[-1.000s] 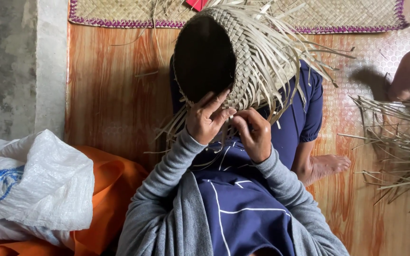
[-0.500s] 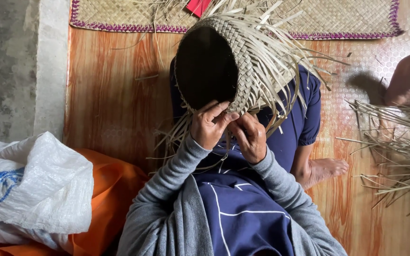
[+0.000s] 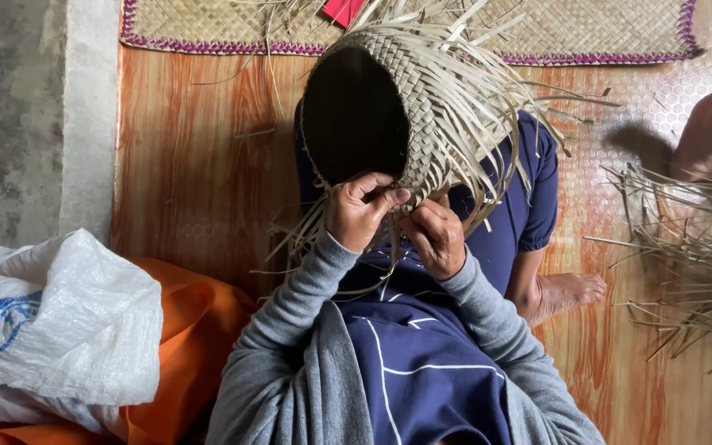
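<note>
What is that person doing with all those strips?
A person sitting on the floor is weaving a basket out of pale flat strips. The left hand and the right hand both pinch strips at the basket's lower rim, in the person's lap. Many loose ends stick out of the basket, so it is not finished. More strips lie on the floor to the right, and a white sack sits on the left.
</note>
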